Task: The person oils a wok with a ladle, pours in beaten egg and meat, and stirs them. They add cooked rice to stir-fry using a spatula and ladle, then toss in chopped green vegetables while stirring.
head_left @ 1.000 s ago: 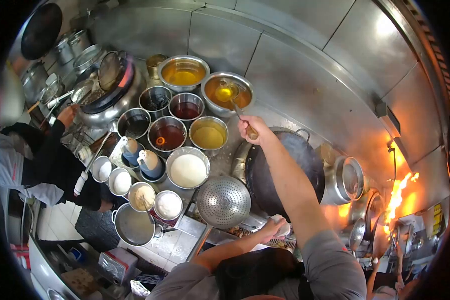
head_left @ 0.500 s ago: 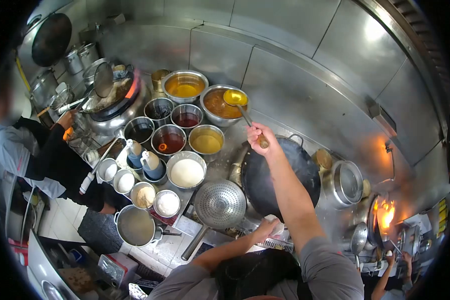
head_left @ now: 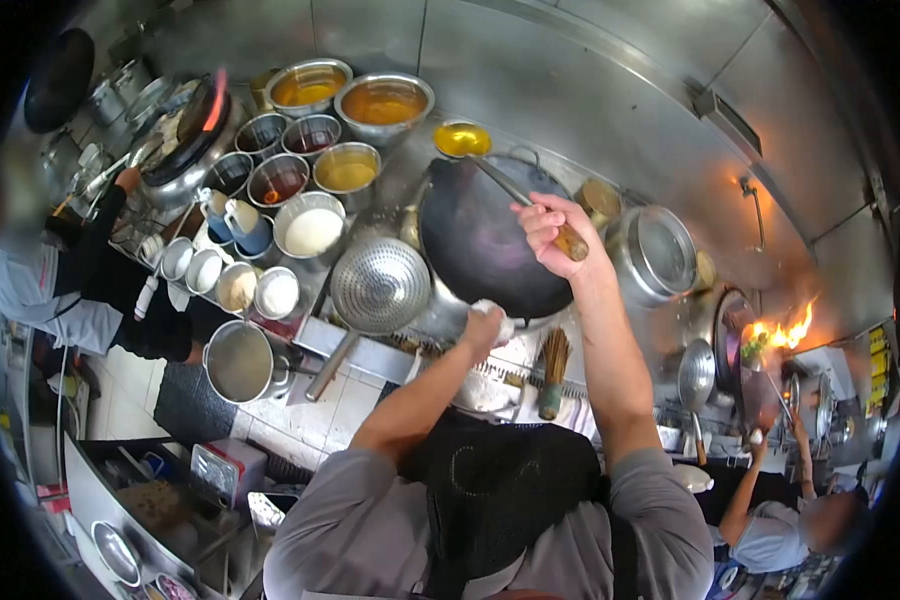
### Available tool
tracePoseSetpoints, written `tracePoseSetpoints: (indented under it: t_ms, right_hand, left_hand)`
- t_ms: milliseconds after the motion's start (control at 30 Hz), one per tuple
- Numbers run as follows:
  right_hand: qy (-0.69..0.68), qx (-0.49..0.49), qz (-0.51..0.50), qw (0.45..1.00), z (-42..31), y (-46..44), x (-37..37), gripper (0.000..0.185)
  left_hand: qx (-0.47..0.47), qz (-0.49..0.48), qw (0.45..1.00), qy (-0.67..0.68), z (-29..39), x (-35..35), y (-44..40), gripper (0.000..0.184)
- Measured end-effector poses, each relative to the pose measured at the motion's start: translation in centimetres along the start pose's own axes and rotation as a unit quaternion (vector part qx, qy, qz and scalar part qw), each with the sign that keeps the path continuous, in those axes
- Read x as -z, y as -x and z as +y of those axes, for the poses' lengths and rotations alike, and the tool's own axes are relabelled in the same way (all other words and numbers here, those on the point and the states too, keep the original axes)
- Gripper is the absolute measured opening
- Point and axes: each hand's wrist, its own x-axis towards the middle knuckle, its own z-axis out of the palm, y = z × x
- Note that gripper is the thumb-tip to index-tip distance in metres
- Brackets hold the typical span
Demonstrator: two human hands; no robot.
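My right hand is closed round the wooden handle of a ladle. The ladle's bowl holds yellow liquid, probably oil, and hangs past the far rim of a dark wok. At the wok's near rim, my left hand grips a folded white cloth. Inside the wok I see only a bare, smooth surface. A perforated strainer lies left of the wok, its handle pointing toward me.
Steel bowls of orange liquid and several sauce pots stand left. A bamboo brush is near me. Lidded pot stands right. Co-workers are at both sides; flames rise from the right one's wok.
My right hand has carried the ladle from the orange-liquid bowl rightward to the wok. My left hand stays on the cloth at the rim. The view has shifted right.
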Motion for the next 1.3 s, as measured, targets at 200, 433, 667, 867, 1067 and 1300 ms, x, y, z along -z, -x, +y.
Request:
tracePoseSetpoints:
  t_ms: [200,433,667,867,1067,1300]
  right_hand:
    - [0.064,-0.015,0.105,0.992,2.0,6.9,7.4,0.019]
    - [0.548,0.096,0.248,0.793,5.1,12.5,15.7,0.015]
    - [0.837,0.169,0.361,0.375,5.3,24.3,21.8,0.056]
    - [0.846,0.178,0.379,0.329,6.6,24.7,22.4,0.054]
    - [0.638,0.286,0.306,0.647,9.6,10.6,13.7,0.059]
    - [0.557,0.289,0.210,0.750,7.6,-13.0,0.1,0.072]
  left_hand:
    - [0.014,0.022,0.999,-0.039,0.7,-0.8,0.6,0.021]
    - [0.044,0.041,0.998,-0.031,2.5,1.1,5.1,0.037]
    - [0.056,0.033,0.993,0.093,2.6,13.5,17.7,0.038]
    - [-0.035,0.104,0.991,0.080,3.4,15.7,23.4,0.033]
    - [-0.069,0.034,0.994,0.078,6.4,14.3,20.0,0.038]
    - [-0.128,0.041,0.988,-0.076,9.7,17.0,18.8,0.050]
